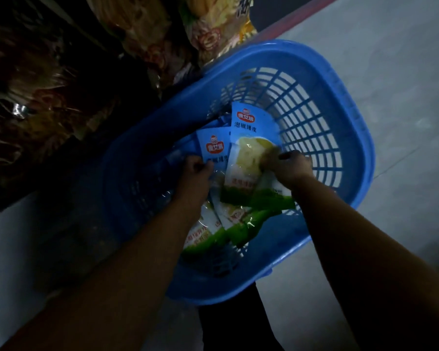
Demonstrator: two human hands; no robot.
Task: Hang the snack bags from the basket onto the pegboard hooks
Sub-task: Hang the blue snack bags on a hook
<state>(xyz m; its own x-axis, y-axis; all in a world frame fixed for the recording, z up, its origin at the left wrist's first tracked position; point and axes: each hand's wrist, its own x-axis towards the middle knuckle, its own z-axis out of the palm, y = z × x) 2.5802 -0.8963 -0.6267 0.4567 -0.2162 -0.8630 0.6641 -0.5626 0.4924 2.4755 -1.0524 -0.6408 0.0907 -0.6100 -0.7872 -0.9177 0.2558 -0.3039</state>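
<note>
A snack bag (249,148) with a blue top, a clear window and a green bottom was held over the pile inside the blue basket (350,138), its top pointing away from the person. It was gripped at its right edge by the right hand (289,167), whose fingers were curled round the packet. A second bag (213,148) of the same kind lay just to the left of the first and partly under it; its lower part was pinched by the left hand (195,173), fingers bent closed on it. More bags (228,224) were heaped below and between the two forearms, green ends toward the person. Beyond the left hand, in deep shadow, larger yellow packets (213,29) were seen against a dark display. To the right of the right hand, pale grey floor (403,72) was visible.
</note>
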